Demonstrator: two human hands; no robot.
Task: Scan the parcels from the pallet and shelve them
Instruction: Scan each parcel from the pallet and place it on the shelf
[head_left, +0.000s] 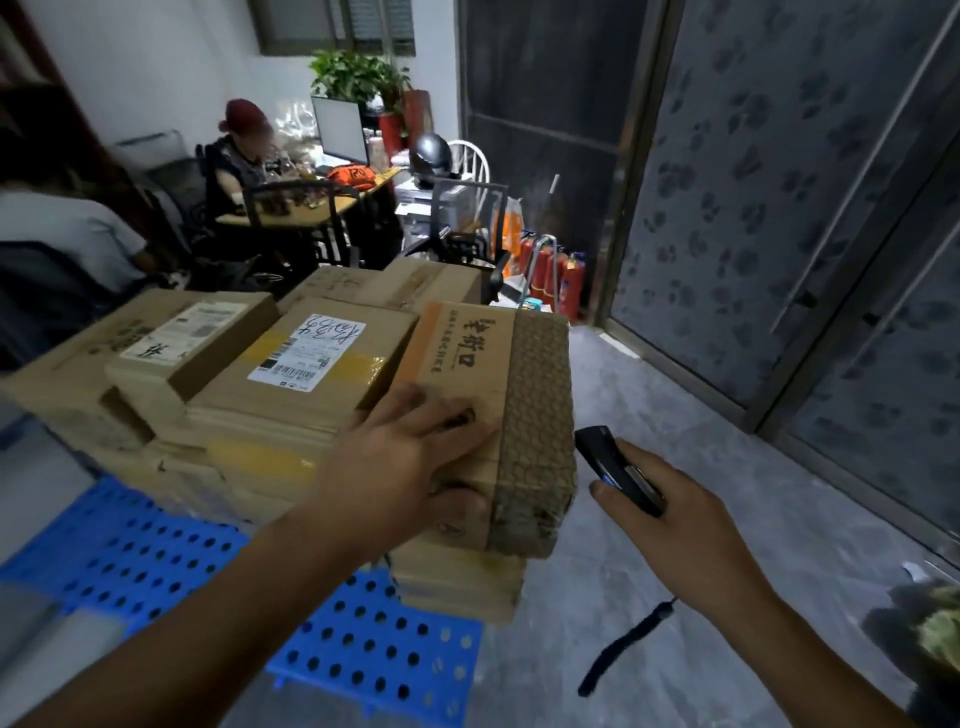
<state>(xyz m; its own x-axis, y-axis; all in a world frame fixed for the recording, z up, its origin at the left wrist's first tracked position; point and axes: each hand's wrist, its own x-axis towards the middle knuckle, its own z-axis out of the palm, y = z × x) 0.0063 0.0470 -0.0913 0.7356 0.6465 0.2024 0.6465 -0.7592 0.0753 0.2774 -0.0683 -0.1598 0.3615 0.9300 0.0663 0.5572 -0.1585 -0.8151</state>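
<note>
Left grip (410, 457) clasps one parcel (470, 353); right grip (680, 525) holds one scanner (613, 462).

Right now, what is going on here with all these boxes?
A person is working through cardboard parcels stacked on a blue pallet. The left hand grips the box with the orange stripe at the stack's near right corner, fingers on top, thumb on its front. The right hand holds a black scanner beside that box, its strap hanging down.

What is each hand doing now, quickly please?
Left hand: grips the brown cardboard box with orange stripe.
Right hand: holds the small black handheld scanner.
</note>
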